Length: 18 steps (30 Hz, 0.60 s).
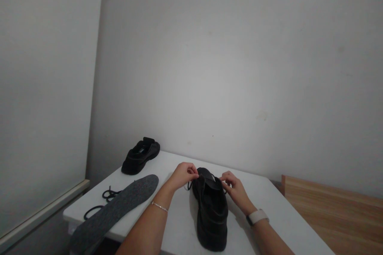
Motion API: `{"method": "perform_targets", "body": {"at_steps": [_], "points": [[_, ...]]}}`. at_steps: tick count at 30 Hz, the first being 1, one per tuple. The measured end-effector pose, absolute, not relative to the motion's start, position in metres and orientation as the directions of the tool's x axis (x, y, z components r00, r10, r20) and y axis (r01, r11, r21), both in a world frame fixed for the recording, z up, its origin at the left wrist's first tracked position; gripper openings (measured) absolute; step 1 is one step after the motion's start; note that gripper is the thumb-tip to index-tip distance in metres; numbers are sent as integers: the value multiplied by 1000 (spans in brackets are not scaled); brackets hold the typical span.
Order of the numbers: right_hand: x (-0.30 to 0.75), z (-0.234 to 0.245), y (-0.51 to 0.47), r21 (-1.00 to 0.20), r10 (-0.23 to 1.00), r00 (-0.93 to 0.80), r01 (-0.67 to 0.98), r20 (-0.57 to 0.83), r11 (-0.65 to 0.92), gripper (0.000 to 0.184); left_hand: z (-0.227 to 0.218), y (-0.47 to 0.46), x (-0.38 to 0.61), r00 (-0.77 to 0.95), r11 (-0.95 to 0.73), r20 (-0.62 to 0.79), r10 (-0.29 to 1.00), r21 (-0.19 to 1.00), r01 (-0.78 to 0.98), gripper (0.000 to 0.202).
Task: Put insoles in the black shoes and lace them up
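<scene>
We start big, with the grey wall [227, 71] filling the upper view, and a pale panel [44, 79] standing along the left side. Below them we have the white surface [254, 191], and off to its right, a wooden board [329, 215]. Now to the action: the near shoe [212, 225], black, stands upright on the surface between both hands, heel towards us, toe towards the wall. Left of it lies a long grey insole [119, 207], its near end jutting past the surface's edge. Further back, the far shoe [140, 157] sits by the left edge, well apart from the hands.

In we go to the left hand [184, 174]: its grip is drawn in tight, fingertips together at the shoe's left flap, though we cannot tell whether they pinch the lace. Across the shoe, the right hand [235, 187] has its grip partly curled, fingertips at the right flap; what it holds, we cannot tell. A loose black lace [110, 195] lies looped and partly covered by the insole. We spot a pale wristband [257, 217] on the right wrist, a thin bracelet [159, 206] on the left, and, smallest, a short loop of shoelace [189, 186] beneath the left fingers.
</scene>
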State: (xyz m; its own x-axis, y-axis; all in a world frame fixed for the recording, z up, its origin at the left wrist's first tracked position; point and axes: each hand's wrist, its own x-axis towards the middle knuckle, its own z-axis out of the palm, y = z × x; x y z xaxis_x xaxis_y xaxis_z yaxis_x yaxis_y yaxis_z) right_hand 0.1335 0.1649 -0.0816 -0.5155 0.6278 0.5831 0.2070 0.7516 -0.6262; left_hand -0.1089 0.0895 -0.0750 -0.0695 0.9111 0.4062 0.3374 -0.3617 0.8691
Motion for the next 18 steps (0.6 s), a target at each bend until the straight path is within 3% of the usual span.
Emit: {"method": "perform_targets", "body": {"at_steps": [4,13,18], "points": [[133,-77,157,-590,616,-528,244,585,770,31,-73,88,-109,-48,-362,405,913,859,360,10],[132,-68,148,-642,622,-574,205,533,739,28,-72,86,-112,22,-354,365,931,882,313,15],[129,-61,138,-649,640,-566,225,520,727,36,-73,88,-106,-29,-353,385,922,871,342,36]]}}
